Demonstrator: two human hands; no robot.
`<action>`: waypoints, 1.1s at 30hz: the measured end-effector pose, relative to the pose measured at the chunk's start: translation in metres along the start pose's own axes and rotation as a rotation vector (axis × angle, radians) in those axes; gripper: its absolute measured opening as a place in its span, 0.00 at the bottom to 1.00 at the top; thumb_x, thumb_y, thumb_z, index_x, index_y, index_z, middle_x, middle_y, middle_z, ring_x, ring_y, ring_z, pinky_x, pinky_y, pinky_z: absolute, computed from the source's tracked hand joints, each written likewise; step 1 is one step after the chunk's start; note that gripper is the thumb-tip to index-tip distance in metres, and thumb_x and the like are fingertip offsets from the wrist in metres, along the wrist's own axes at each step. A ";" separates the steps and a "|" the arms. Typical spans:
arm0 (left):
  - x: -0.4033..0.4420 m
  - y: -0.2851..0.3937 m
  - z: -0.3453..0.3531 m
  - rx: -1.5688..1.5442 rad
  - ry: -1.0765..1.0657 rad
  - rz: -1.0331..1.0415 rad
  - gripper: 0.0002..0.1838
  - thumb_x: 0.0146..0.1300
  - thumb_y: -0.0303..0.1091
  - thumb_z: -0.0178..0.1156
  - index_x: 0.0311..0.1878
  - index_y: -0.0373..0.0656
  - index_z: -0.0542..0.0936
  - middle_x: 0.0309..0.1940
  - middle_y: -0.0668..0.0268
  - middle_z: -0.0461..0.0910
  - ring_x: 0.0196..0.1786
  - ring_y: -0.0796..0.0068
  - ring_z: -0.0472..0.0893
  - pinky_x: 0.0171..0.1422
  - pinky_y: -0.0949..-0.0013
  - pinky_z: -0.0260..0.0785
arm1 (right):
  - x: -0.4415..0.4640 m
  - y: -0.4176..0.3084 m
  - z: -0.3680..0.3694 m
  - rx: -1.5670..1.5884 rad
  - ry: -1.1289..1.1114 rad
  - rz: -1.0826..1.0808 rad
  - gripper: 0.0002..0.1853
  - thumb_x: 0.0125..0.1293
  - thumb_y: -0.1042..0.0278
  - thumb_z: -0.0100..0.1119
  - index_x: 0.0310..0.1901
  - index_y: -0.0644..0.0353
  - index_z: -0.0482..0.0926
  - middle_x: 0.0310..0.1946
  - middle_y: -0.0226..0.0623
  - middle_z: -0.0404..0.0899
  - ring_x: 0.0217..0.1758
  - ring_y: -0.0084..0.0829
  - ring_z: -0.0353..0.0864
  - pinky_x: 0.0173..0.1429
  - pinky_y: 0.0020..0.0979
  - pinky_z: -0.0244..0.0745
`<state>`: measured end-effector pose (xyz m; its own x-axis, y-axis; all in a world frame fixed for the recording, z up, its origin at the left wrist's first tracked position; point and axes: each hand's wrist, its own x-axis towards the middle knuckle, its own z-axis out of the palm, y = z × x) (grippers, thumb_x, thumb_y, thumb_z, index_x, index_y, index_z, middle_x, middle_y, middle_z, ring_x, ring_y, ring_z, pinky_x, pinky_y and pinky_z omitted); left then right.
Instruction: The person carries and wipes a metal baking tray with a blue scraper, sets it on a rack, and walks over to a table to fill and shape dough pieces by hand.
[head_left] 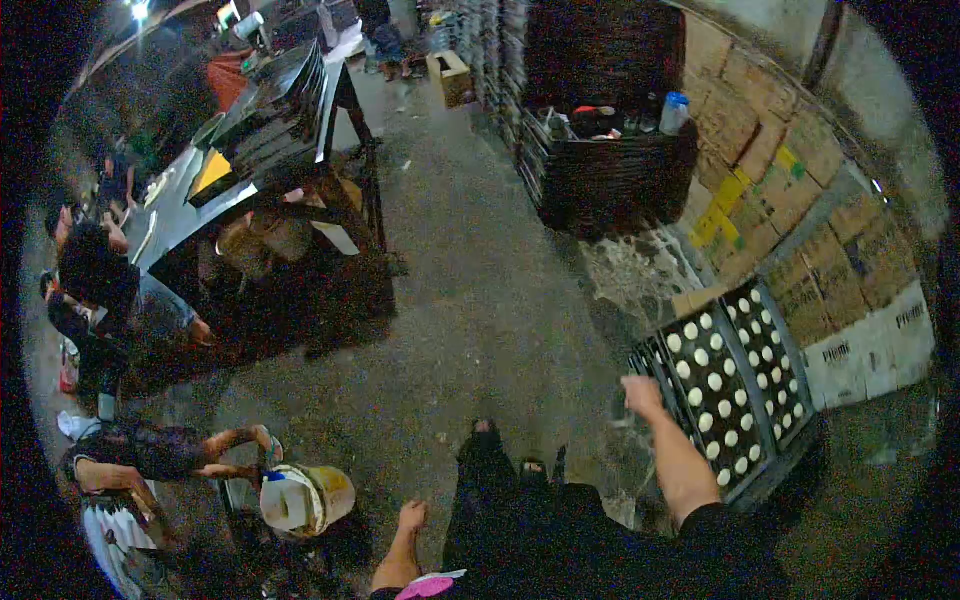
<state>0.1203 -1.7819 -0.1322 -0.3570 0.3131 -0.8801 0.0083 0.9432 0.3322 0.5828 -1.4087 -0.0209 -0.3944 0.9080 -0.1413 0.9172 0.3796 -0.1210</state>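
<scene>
My right hand (pixel 641 396) is curled into a fist, with nothing visible in it. It is held in the air beside the left edge of two dark baking trays (pixel 746 335), which lie side by side at the right. Rows of round white dough pieces (pixel 714 382) sit on them. Whether the hand touches the tray edge I cannot tell. Low in the view, my left hand (pixel 412 516) hangs with fingers curled and nothing showing in it. By that forearm is a pink item with a white edge (pixel 430 586), its kind unclear.
At the left, a co-worker's hands reach a whitish bucket (pixel 300 500). Behind stands a long dark work table (pixel 185 215) with people along its far side. Stacked dark trays (pixel 615 180) and cardboard boxes (pixel 780 200) line the right. The concrete floor (pixel 460 270) runs between.
</scene>
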 end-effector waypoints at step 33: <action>0.462 0.849 -0.252 0.549 0.383 0.972 0.19 0.64 0.47 0.47 0.41 0.40 0.78 0.20 0.61 0.76 0.21 0.64 0.75 0.32 0.60 0.70 | 1.029 0.048 0.047 0.144 -0.025 0.152 0.09 0.50 0.66 0.54 0.19 0.59 0.78 0.23 0.40 0.80 0.22 0.39 0.78 0.26 0.37 0.73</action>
<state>-0.2729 -0.8647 -0.1712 -0.2352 0.9607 -0.1473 0.7989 0.2774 0.5337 0.2186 -0.4638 -0.2181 -0.2550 0.9475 -0.1929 0.9495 0.2075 -0.2355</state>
